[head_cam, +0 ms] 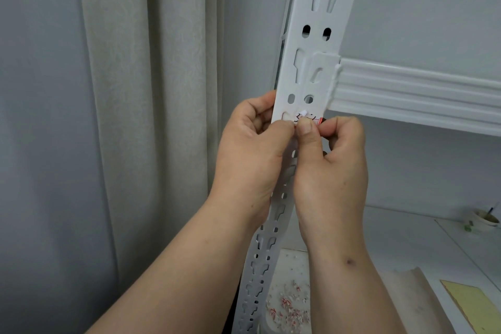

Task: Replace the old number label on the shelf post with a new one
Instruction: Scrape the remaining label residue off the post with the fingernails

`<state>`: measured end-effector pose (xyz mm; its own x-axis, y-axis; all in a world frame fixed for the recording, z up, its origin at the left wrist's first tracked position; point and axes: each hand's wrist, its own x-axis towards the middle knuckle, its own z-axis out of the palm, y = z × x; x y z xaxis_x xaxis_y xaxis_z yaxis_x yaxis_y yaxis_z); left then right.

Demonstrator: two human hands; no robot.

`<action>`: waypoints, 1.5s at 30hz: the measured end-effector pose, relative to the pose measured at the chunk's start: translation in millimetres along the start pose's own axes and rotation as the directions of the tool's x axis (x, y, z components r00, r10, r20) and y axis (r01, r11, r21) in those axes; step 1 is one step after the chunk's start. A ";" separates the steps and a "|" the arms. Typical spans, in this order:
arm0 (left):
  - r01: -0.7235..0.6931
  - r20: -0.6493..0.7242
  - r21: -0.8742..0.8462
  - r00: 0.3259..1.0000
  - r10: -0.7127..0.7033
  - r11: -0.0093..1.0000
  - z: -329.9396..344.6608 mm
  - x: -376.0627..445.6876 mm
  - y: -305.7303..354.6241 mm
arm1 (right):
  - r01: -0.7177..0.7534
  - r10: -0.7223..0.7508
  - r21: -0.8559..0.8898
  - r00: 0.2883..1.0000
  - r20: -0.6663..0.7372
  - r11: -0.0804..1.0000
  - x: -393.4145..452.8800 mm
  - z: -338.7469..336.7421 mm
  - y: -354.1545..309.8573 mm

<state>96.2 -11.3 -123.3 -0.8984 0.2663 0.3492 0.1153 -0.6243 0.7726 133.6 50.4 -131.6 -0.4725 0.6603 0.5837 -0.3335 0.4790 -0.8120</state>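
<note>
Judging by the torn scraps (287, 306) lying below, the old label (307, 118) is only partly off the shelf post (311, 43), both hands, left hand (254, 144) and right hand (329, 154), pinching at its remnant, with no new label seen.

Lower shelf (401, 228): white, lower right of frame.
On it: paper scraps (287, 306), yellow sheet (471, 304), small bowl (485, 218) at far right.

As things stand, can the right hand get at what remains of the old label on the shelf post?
Probably yes. The right hand already has its thumb on the torn label on the shelf post; the left hand works beside it without covering the label.
</note>
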 end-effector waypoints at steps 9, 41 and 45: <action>-0.036 0.015 0.041 0.999 0.035 0.999 -1.6 -0.9 -8.4 | -0.005 0.005 -0.002 1.000 -0.004 1.000 0.2 0.2 0.2; -0.041 0.005 0.041 0.999 0.041 0.998 -3.9 -1.7 -6.3 | -0.003 0.002 0.011 1.000 0.008 1.000 0.4 1.2 2.3; -0.054 0.013 0.016 0.998 0.053 0.998 -9.1 -10.2 -10.0 | -0.002 0.002 -0.001 1.000 0.013 1.000 -1.2 -1.0 3.2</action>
<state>100.4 -14.5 -139.4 -0.8852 0.2424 0.3969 0.1698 -0.6260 0.7611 133.9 51.7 -134.9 -0.4835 0.6538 0.5821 -0.3322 0.4782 -0.8130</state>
